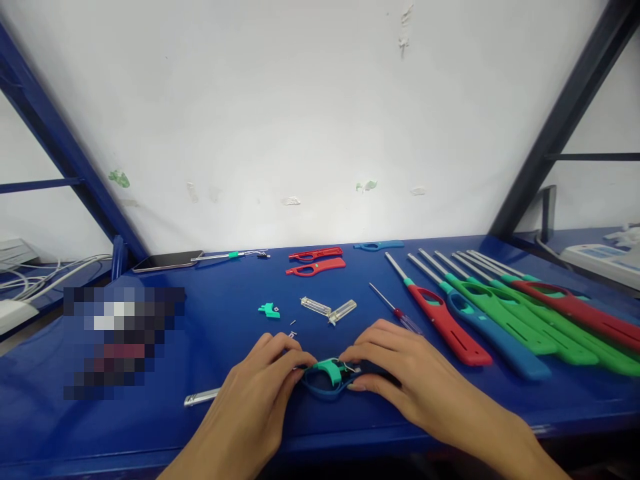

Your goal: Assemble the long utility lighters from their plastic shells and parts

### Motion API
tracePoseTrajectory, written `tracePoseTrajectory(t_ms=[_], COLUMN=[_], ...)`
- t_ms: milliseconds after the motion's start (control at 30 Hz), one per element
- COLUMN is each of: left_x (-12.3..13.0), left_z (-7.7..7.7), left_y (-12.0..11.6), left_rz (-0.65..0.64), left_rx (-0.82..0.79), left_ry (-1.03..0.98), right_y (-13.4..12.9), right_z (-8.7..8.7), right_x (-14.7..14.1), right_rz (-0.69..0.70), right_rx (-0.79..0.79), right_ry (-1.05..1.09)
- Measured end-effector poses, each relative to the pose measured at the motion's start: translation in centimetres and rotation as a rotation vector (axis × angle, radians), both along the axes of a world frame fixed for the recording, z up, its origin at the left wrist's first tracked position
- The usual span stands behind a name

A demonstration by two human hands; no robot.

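Near the table's front edge, my left hand point(265, 383) pinches the front end of a blue lighter shell point(325, 393). A metal tube point(201, 398) sticks out to the left from under that hand. My right hand point(400, 367) has its fingers closed on the other side of the blue shell, by a small black part with thin wires. A teal trigger piece point(331, 371) sits in the shell between both hands. Just beyond the hands lie a loose teal trigger point(271, 311), two clear tanks point(315, 306) and tiny metal bits point(293, 323).
Several long lighters point(450, 327) in red, blue and green lie at the right, beside a screwdriver point(397, 311). Red shell halves point(316, 267), a blue half point(379, 246) and a phone point(167, 261) lie along the back. A blurred patch covers the left.
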State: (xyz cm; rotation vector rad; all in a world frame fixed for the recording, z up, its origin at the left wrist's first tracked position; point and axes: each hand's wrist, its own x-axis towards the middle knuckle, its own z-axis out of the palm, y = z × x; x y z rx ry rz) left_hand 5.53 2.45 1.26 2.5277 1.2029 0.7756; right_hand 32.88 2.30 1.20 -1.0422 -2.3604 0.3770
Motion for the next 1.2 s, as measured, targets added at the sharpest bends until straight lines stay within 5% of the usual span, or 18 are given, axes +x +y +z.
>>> tracePoseTrajectory(t_ms=[533,667,800,900,1200], left_x=[-0.1,0.0,0.7,1.4,1.8], left_z=[-0.5,1.0,4.0,5.7,5.0], left_y=[-0.3,0.5,2.0,2.9,4.3], left_rz=[0.028,0.107,0.293,0.312,0.379], left_rx=[0.125,0.106,-0.065,-0.126,-0.226], left_ry=[0.047,0.129,0.398,0.438,0.452], right_y=[-0.5,0.5,3.1,5.2,5.2], right_z=[0.3,1.7,3.7,4.4,4.5], right_x=[0.2,0.3,0.3,-0.1,-1.1], right_rz=[-0.011,-0.034,-0.031,0.018,-0.034], right_rx=[-0.008,0.142,0.24,0.266,0.208], right_ry=[0.071,0.025,-0.255,-0.414,-0.471])
